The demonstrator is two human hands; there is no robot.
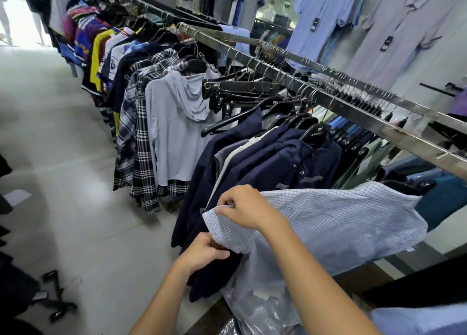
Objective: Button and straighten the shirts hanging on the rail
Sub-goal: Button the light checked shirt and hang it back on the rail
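Note:
A pale blue checked shirt (336,221) is pulled out from the rail toward me, spread across the lower right. My right hand (243,207) pinches its front edge at the left tip. Just below, my left hand (204,253) grips the lower edge of the same shirt, fingers curled. Whether a button sits between the fingers is hidden. A long metal rail (328,99) runs diagonally from upper left to right. Dark navy shirts (273,162) hang on black hangers right behind my hands.
Further left on the rail hang a grey hooded top (174,122), plaid shirts (136,137) and colourful polos (98,51). Lilac polo shirts (404,31) hang on the wall behind. A clear plastic bag (255,302) lies below the shirt. A small black stand (56,296) stands on the grey floor.

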